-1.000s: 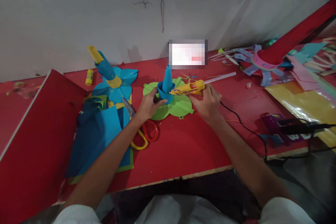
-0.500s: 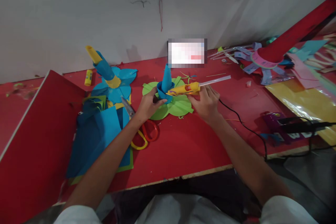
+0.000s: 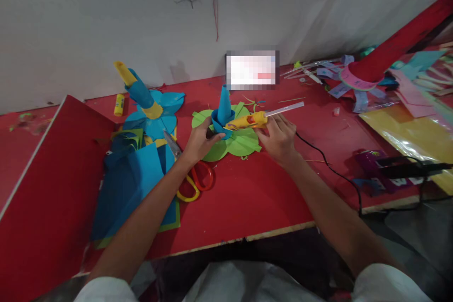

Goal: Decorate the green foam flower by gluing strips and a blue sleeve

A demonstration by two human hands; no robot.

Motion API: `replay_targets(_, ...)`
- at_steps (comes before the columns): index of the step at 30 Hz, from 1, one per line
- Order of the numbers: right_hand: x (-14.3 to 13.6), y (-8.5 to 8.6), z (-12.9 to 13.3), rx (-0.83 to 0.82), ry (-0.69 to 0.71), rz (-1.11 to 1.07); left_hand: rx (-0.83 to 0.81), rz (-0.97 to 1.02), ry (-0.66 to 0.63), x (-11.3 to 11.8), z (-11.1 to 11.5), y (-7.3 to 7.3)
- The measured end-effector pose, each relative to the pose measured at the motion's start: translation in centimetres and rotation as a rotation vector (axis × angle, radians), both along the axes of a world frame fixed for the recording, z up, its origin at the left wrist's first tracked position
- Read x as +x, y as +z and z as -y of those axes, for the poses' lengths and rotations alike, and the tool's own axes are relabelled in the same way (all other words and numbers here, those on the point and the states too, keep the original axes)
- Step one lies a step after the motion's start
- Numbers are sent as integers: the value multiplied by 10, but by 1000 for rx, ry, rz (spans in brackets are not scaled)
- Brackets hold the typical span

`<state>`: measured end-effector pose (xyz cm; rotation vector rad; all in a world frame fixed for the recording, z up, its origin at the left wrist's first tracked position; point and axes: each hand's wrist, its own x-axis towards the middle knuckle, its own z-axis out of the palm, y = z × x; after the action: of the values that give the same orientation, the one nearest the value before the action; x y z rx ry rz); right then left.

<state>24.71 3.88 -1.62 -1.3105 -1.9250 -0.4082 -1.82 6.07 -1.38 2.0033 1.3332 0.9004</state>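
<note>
A green paper flower lies on the red table, and a blue paper tube with a blue cone stands upright at its middle. My left hand grips the side of the blue paper tube, thumb at the front near its base. My right hand is closed around a yellow glue gun, whose nozzle points left at the tube. A clear glue stick juts from the gun's back end. Scissors with red and yellow handles lie under my left forearm.
A finished-looking blue paper flower and a small yellow glue stick tube stand at the left. Blue paper sheets lie beside a red board. A black cord runs right. A pixelated screen leans at the wall.
The glue stick at the gun's rear has shifted slightly left and sticks out a little less. Both hands stay almost where they were.
</note>
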Motion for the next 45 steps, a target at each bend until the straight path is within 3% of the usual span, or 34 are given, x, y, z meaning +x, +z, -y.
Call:
replay_targets(4,1,-1,-2,106,47,8,16,-16,4,-1,-1,0)
replay_targets(26,5,-3,-1,-11,77,9,-2,-11,-22,-1,0,1)
replay_targets(36,6,-5,-5,-47,11,-29,-15,2,-37,-1,1,2)
replay_targets(45,22,-4,-12,-113,-146,-119,-9,3,5,1,3,4)
